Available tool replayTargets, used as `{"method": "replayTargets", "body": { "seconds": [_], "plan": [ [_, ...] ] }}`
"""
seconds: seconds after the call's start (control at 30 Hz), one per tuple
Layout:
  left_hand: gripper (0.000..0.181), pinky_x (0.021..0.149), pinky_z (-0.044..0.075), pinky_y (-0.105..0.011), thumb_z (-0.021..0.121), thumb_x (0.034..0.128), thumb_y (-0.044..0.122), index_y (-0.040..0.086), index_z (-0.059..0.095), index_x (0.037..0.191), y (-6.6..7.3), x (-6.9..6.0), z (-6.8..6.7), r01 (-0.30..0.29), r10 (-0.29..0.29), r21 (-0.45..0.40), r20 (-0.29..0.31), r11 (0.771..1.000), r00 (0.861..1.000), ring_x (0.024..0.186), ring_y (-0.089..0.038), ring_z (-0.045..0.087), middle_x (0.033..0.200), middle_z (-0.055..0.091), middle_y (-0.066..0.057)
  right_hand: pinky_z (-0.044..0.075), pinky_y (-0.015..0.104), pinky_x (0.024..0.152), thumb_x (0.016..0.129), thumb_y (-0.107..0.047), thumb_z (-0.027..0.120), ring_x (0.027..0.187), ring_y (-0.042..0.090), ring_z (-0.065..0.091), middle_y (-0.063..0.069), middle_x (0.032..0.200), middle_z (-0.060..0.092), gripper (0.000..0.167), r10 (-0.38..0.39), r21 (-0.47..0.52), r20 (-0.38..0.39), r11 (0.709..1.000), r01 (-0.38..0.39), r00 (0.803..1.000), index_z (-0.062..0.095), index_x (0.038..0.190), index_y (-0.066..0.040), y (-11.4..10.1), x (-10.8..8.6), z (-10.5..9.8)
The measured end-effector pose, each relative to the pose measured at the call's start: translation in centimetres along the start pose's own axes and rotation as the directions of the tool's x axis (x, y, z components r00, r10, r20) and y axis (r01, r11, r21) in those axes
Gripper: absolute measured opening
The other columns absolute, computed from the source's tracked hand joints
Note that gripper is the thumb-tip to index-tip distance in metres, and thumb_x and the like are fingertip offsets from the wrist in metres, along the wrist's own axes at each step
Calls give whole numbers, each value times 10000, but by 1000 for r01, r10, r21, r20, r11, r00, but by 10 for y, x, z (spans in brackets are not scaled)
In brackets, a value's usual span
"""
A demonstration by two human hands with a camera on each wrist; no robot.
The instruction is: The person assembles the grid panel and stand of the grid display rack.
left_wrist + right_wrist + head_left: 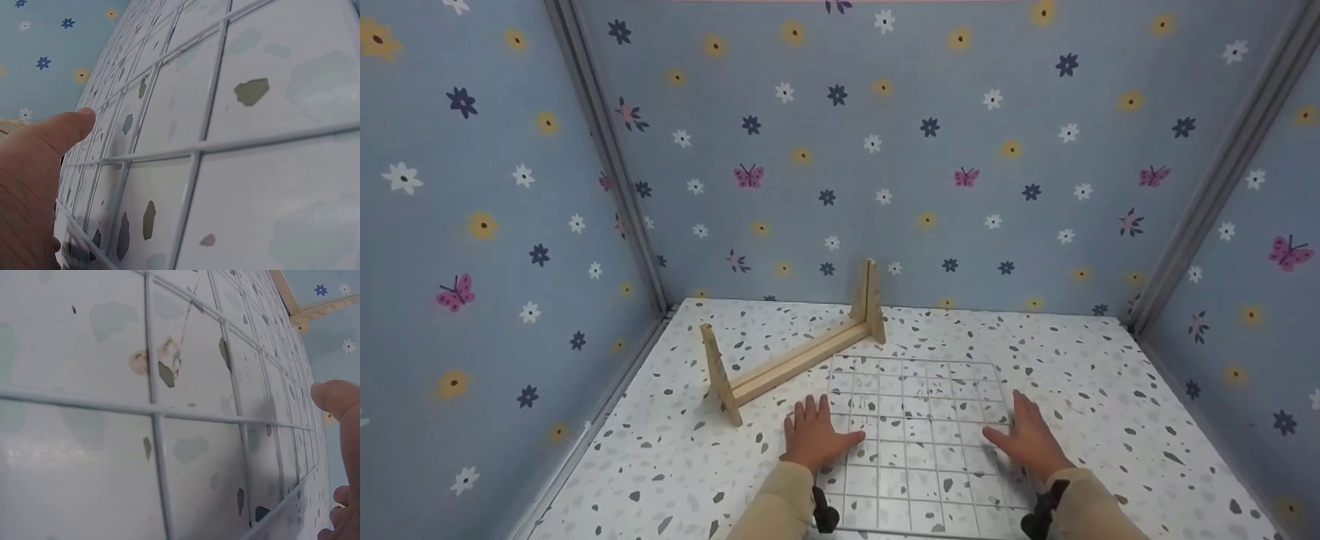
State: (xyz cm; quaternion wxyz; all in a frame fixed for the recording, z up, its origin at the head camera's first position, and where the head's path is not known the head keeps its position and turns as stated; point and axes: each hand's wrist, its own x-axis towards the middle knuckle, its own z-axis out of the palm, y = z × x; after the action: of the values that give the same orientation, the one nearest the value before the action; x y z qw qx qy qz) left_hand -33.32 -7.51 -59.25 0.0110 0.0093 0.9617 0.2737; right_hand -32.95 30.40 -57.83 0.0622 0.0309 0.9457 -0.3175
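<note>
A white wire grid panel lies flat on the speckled tabletop, in front of the person. My left hand is at the panel's left edge, fingers spread and the thumb reaching inward over the wires. Along the opposite edge is my right hand, its fingers extended and thumb pointing inward. Both wrist views show a thumb close to the grid wires; whether either hand touches them I cannot tell. Neither hand is seen gripping anything.
Behind the left hand stands a wooden frame, a long bar joining two upright end pieces, set at an angle. Flower-patterned walls enclose the speckled table at the back and both sides, with grey posts at the corners.
</note>
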Motion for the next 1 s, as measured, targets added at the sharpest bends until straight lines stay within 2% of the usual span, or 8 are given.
{"method": "replayTargets", "body": {
  "seconds": [0.23,0.47,0.67,0.83,1.0],
  "plan": [
    [1078,1215,50,-614,665,845,664,-11,264,1584,1,-2,4,28,-28,-20,7,999,1000,1526,-448,95,1648,168,-253,30,582,1218,928,-448,703,1523,448,-5,255,1664,-11,1078,29,95,35,995,-32,999,1,1611,3,4,1,10],
    [1035,1216,45,-608,672,856,624,-30,299,1567,-5,-7,11,-5,5,9,-39,1000,999,1526,-445,98,1647,181,-246,67,583,1216,920,-504,661,1508,481,62,285,1649,57,1051,47,6,37,999,-47,998,67,1602,31,14,6,26],
    [1004,1219,-5,-590,652,878,593,-25,279,1576,-10,-3,14,-22,22,-6,-35,1000,999,1536,-423,63,1658,153,-234,89,589,1212,939,-465,630,1497,494,100,308,1630,99,1019,41,25,-9,999,-41,999,46,1591,58,10,7,32],
    [1006,1221,10,-584,645,875,614,-17,291,1575,-14,-2,17,-33,34,13,-48,999,998,1538,-412,74,1659,165,-220,63,586,1215,975,-421,569,1495,509,52,326,1631,34,936,25,-22,-45,999,-26,999,74,1574,101,6,7,33],
    [1024,1222,5,-581,648,859,634,-10,299,1575,-17,-2,21,-37,39,25,-62,999,997,1539,-412,69,1660,166,-216,41,592,1212,972,-376,559,1489,526,12,351,1619,-24,891,64,-6,-59,998,-65,996,127,1542,156,1,6,33]
  ]
}}
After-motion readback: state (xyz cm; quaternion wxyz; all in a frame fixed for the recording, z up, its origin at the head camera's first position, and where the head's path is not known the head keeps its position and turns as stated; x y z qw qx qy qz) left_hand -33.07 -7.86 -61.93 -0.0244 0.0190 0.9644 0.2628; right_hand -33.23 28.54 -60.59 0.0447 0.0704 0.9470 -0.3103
